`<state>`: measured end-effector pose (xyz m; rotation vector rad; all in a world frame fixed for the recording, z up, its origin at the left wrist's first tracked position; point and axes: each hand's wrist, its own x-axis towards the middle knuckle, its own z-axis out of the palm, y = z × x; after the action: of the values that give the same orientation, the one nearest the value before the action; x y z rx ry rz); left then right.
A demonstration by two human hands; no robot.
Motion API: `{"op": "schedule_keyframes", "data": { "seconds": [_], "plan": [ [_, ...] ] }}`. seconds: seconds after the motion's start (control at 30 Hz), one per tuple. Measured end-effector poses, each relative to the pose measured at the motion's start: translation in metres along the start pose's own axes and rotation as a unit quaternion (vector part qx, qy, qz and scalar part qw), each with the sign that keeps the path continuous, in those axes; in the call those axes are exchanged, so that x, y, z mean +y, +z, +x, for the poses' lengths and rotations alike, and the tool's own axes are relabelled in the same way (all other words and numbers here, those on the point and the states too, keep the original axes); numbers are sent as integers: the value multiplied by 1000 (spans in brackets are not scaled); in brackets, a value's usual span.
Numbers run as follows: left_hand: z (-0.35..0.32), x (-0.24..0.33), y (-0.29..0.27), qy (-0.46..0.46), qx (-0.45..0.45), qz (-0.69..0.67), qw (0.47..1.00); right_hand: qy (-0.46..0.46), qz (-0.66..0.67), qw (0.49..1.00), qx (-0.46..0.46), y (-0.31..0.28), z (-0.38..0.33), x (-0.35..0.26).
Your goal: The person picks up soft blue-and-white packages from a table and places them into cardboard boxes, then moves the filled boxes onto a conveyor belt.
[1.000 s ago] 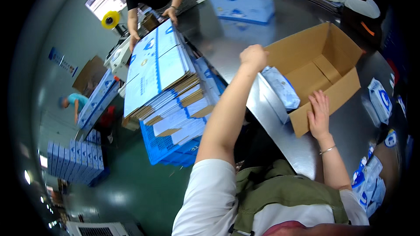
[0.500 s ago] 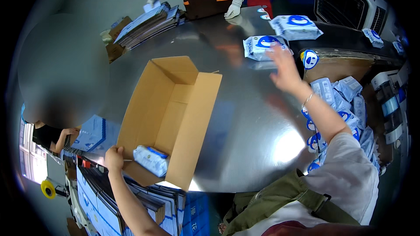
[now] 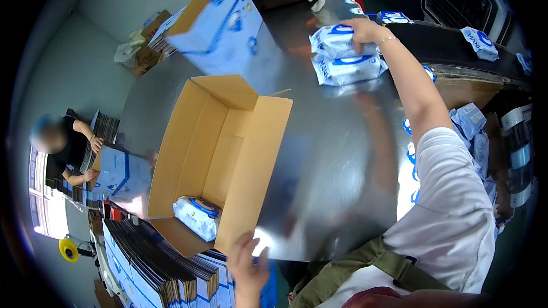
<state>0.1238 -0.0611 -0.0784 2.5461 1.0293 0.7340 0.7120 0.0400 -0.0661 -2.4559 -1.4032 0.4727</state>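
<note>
An open brown cardboard box [image 3: 260, 159] stands on the metal table in front of me, with one white-and-blue pack of wipes [image 3: 193, 219] lying inside at its near end. My right hand [image 3: 365, 33] reaches to the far right, its fingers closed on the end of a pack of wipes [image 3: 331, 41]. A second pack of wipes [image 3: 345, 72] lies against that one, on its near side. My left hand [image 3: 248, 265] is by the box's near right corner, fingers apart and holding nothing; whether it touches the cardboard I cannot tell.
A black conveyor [image 3: 439, 45] at the right carries more packs. Below it, a large carton [image 3: 462, 88] holds loose packs. Across the metal table [image 3: 325, 177], a white-gloved person handles a blue-and-white box [image 3: 222, 31]. Another person works at the left. Flattened cartons [image 3: 154, 262] stand at the near left.
My left hand has left the box's near left corner for its near right. My right hand has moved farther away onto a pack, now against the other one. The gloved person has raised a box.
</note>
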Motion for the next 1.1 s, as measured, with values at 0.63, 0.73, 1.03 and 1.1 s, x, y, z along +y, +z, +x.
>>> {"op": "schedule_keyframes", "data": {
  "seconds": [0.63, 0.73, 1.03, 1.1],
  "plan": [
    [-75, 26, 111, -402, -208, -647, 614, -278, -56, 954, -95, 119, -264, -139],
    [-58, 56, 119, -310, -116, -691, 643, -164, 32, 946, -277, 125, -191, -127],
    [-57, 16, 104, -72, 36, -124, 989, -247, 97, 924, -277, 170, -233, -142],
    [-57, 21, 85, -76, 6, -74, 994, -250, 174, 918, -255, 189, -230, -132]
  ]
}}
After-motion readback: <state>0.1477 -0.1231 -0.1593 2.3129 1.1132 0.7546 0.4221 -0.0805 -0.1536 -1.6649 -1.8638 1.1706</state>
